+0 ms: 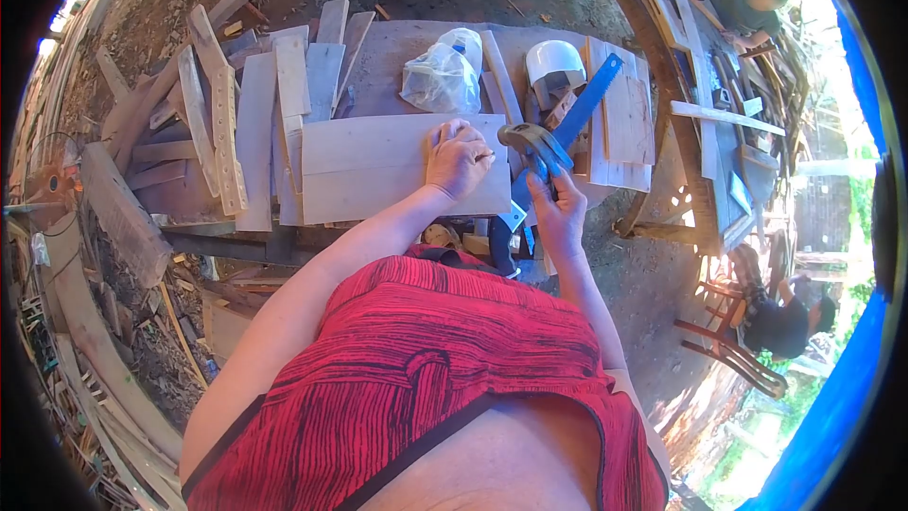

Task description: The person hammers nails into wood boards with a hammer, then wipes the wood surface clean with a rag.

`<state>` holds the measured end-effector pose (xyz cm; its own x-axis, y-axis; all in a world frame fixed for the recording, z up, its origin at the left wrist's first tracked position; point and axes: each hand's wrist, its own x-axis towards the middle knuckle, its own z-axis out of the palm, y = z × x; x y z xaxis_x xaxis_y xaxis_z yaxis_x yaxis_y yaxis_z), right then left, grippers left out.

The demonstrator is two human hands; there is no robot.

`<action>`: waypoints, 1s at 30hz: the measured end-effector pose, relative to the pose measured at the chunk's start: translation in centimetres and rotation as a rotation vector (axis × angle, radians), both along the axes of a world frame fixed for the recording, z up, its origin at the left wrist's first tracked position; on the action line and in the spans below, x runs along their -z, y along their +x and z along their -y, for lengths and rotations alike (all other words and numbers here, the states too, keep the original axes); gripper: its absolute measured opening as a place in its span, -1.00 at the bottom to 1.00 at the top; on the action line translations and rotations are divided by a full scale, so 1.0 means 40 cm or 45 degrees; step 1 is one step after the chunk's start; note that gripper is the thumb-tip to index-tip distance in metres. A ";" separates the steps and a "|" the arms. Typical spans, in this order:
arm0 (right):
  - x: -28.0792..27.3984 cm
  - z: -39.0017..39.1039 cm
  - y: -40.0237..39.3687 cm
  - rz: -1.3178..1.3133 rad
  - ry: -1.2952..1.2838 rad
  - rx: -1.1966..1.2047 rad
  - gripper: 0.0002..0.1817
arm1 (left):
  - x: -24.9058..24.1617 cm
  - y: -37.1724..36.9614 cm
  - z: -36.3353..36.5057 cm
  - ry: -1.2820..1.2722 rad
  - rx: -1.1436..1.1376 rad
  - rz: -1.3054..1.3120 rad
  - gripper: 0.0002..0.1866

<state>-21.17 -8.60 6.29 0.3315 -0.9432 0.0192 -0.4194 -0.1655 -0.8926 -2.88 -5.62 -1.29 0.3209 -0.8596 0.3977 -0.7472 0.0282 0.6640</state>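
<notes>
Dirt-floored timber yard, bench (383, 45) crowded with wood; pale board (364, 170) at the near edge, blue-bladed saw (594, 97) to its right.
Left hand (459, 163): on the board, grip curled; whether it pinched anything could not be told. Right hand (560, 203): grip wrapped about the saw's dark handle end, just beside the board. Hazards, as judged: the board could have skidded, only one hand appearing to steady it; a stray blade could have nicked the left fingers or knocked the white helmet-like shell (555, 64) nearby. Also listed: clear plastic bag (438, 78), planks (622, 114), two people at right.
</notes>
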 end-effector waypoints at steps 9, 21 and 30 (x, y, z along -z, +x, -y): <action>-0.016 0.007 0.010 -0.329 0.024 -0.020 -0.62 | 0.000 0.003 0.005 -0.004 -0.005 0.012 -0.94; -0.003 -0.006 0.005 0.012 -0.053 -0.060 -0.64 | -0.001 0.000 0.001 0.013 0.004 0.003 -0.94; -0.022 0.005 0.004 -0.279 0.044 -0.069 -0.64 | 0.002 0.004 -0.001 0.033 0.009 0.041 -0.94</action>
<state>-21.01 -8.78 7.16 0.3745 -0.9227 -0.0911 -0.5953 -0.1639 -0.7866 -2.71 -5.60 -1.38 0.3021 -0.8719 0.3853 -0.7680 0.0168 0.6402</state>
